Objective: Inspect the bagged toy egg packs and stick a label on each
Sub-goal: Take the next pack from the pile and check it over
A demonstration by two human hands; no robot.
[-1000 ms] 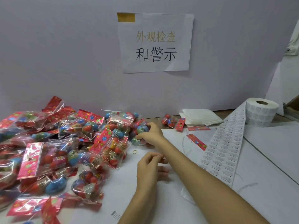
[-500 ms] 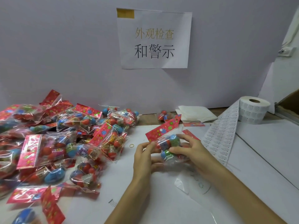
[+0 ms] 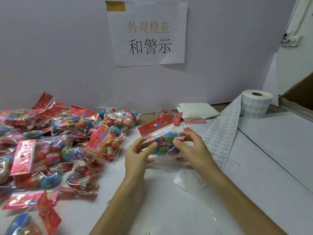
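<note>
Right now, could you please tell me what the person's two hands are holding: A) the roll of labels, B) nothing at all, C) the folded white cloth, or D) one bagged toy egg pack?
D: the left hand and the right hand both grip one bagged toy egg pack between them, while the label roll stands untouched at the far right.

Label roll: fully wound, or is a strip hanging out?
Partly unrolled. The roll stands on end at the right, and a strip of labels trails from it down across the table.
</note>
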